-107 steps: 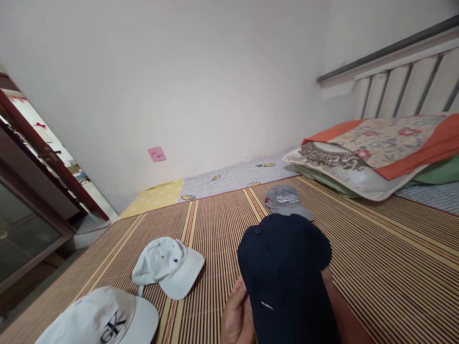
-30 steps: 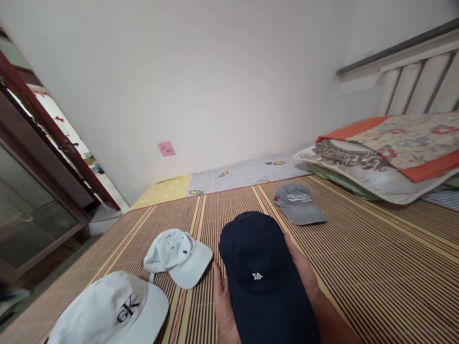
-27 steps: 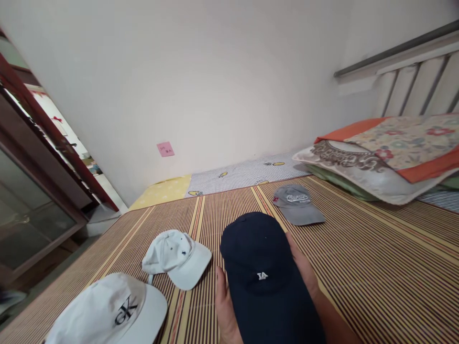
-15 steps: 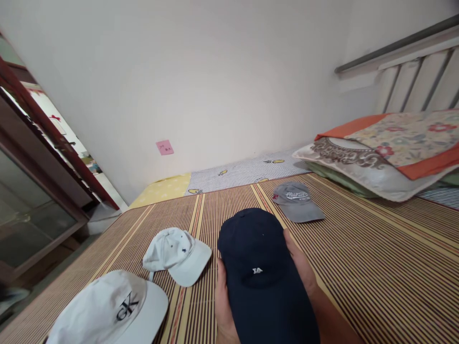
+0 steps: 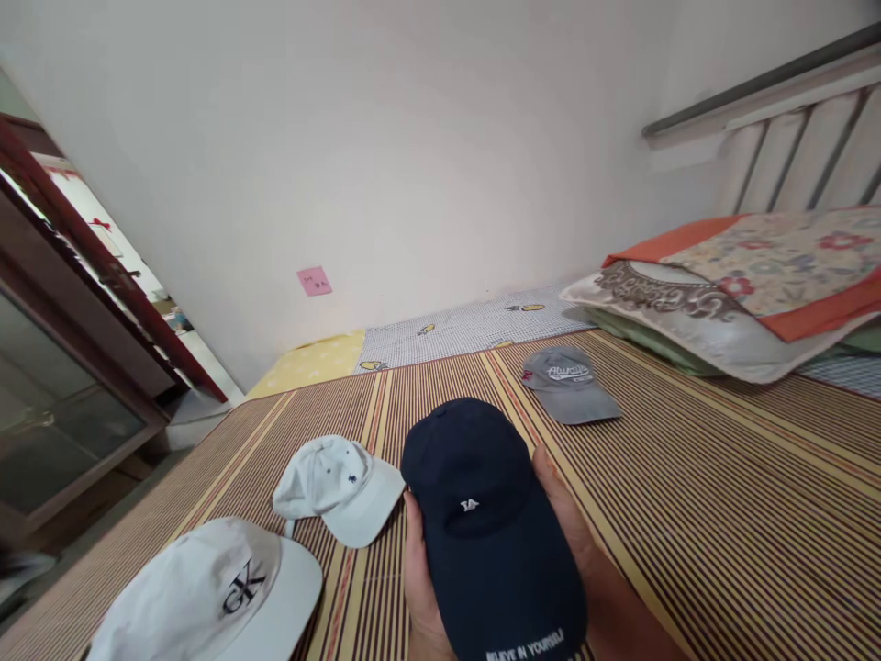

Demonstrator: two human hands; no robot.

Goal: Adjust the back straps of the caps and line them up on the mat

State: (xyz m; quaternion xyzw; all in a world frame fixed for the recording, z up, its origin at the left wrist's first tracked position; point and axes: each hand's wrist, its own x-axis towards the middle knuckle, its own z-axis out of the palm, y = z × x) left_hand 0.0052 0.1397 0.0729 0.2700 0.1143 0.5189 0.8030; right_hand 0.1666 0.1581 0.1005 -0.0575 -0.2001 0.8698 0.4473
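A navy baseball cap [image 5: 474,477] is held up between both hands at the lower middle, its brim toward me with white lettering along the edge. My left hand [image 5: 421,569] grips its left side, the thumb showing and the other fingers hidden beneath. On the opposite side my right hand [image 5: 568,519] holds it, with most of its fingers behind the cap. Left of my left hand lies a white cap [image 5: 330,487] with a small dark emblem. Nearer to me sits a larger white cap [image 5: 199,588] with black letters. Beyond the navy cap rests a grey cap [image 5: 570,386].
A striped mat [image 5: 695,487] covers the bed. Stacked pillows [image 5: 688,312] with a floral cover lie at the right, below a white radiator [image 5: 791,156]. A pink note [image 5: 315,281] is on the wall, and a door frame [image 5: 130,285] stands at the left.
Both hands have shifted the navy cap slightly left and tipped it, so the lettering on its brim edge now shows. The other caps stay where they were.
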